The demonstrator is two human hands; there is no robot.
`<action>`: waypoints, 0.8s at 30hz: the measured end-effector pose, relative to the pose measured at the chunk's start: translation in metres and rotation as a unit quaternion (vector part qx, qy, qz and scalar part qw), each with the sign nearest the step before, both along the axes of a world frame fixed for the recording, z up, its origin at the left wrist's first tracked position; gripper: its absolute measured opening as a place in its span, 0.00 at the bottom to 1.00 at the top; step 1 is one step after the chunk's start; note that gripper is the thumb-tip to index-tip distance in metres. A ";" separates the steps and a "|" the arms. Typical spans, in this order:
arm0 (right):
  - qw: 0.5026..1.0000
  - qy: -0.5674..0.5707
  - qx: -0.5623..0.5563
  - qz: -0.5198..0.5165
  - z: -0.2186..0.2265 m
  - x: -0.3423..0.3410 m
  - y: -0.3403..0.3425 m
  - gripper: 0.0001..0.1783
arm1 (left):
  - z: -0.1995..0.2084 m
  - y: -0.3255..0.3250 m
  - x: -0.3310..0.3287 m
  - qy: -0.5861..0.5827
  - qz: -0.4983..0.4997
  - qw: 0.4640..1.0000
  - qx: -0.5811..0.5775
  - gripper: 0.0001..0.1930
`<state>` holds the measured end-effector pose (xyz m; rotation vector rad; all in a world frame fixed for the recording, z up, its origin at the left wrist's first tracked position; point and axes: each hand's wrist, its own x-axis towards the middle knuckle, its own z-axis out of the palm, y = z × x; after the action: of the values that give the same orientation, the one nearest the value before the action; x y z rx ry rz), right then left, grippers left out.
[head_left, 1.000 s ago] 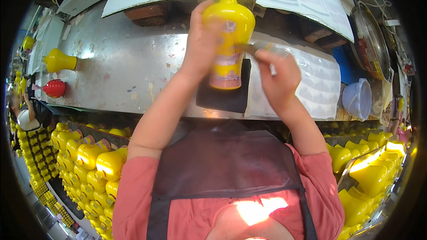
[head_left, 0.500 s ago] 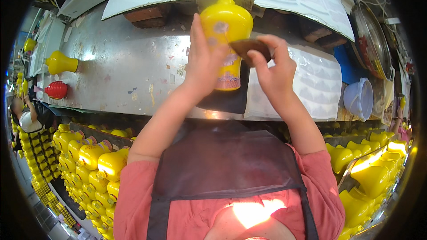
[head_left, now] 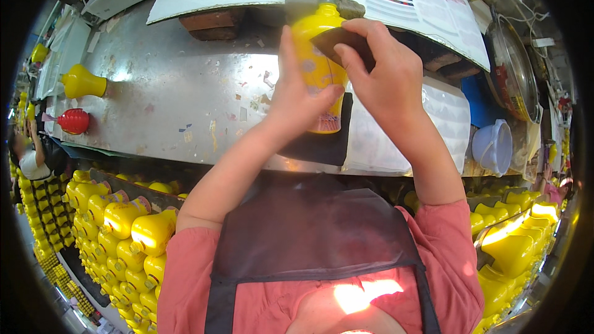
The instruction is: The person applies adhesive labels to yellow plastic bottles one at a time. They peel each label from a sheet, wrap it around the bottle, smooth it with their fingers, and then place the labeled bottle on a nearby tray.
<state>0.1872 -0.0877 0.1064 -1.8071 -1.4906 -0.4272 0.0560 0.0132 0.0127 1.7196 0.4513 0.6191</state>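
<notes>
Fingers (head_left: 363,27) of our right hand (head_left: 393,65) are pinched, thumb against index, on a dark flat scraper (head_left: 343,43); those of our left hand (head_left: 303,96) are clamped on a yellow bottle (head_left: 320,73), thumb across its front. The bottle is between the two sets of fingers, its neck pointing away from us toward a grey block (head_left: 300,7) beyond them. We note the scraper's tip over the bottle's shoulder, above the left thumb; whether its edge presses, we cannot tell. Below that thumb a patterned band (head_left: 328,125) is in place near the base; beside the left fingers, pale round marks (head_left: 308,65) show. We judge the work on this bottle well advanced but unfinished, with the upper body left to smooth. Nearer us than the fingers is a black pad (head_left: 322,151); below the right fingers, a translucent sheet (head_left: 427,124). Well left of the left fingers, a yellow vase (head_left: 82,81) and a red vessel (head_left: 73,121) occupy the metal table (head_left: 198,80).
</notes>
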 end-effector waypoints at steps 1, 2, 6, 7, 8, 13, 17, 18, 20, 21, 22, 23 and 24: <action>1.000 0.007 0.011 -0.028 0.001 0.000 0.002 0.12 | 0.000 0.001 0.000 0.007 0.001 1.000 0.016 0.64; 0.999 0.008 0.019 -0.046 0.002 0.001 0.003 0.12 | -0.001 0.001 -0.001 0.012 0.000 1.000 0.023 0.63; 0.994 0.054 0.023 -0.091 -0.003 0.002 0.000 0.13 | 0.001 0.004 -0.005 -0.008 -0.035 0.995 -0.088 0.57; 0.993 0.073 0.030 -0.083 -0.005 0.002 -0.003 0.13 | 0.002 0.006 -0.004 -0.030 -0.049 0.985 -0.162 0.54; 0.990 0.114 0.025 -0.084 -0.009 0.002 -0.005 0.14 | 0.002 0.010 -0.003 -0.061 -0.065 0.970 -0.227 0.51; 0.968 0.214 0.035 -0.125 -0.022 0.010 -0.009 0.16 | 0.008 0.014 -0.007 -0.109 -0.091 0.943 -0.300 0.41; 0.956 0.278 0.090 -0.030 -0.012 0.023 -0.014 0.14 | 0.017 0.009 -0.006 0.026 0.028 0.999 0.018 0.47; 0.973 0.227 0.052 -0.003 -0.009 0.025 -0.012 0.14 | 0.019 0.009 -0.006 0.034 0.052 0.996 0.071 0.47; 0.993 0.113 -0.023 0.002 -0.001 0.028 -0.007 0.11 | 0.024 0.009 -0.003 0.037 0.091 0.981 0.165 0.46; 0.994 0.104 -0.010 -0.012 0.002 0.029 0.000 0.11 | 0.026 0.011 0.000 0.031 0.105 0.973 0.205 0.45; 0.995 0.095 0.002 -0.026 0.005 0.032 0.007 0.11 | 0.028 0.013 0.005 0.025 0.119 0.962 0.244 0.44; 0.994 0.101 -0.008 -0.050 0.008 0.035 0.014 0.11 | 0.029 0.016 0.011 0.011 0.120 0.963 0.239 0.42; 0.993 0.100 0.002 -0.054 0.012 0.039 0.018 0.11 | 0.030 0.019 0.017 -0.004 0.122 0.964 0.235 0.39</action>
<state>0.2261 -0.0701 0.1187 -1.8749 -1.2582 -0.2904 0.0733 0.0323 0.0431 2.1249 0.5465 0.9697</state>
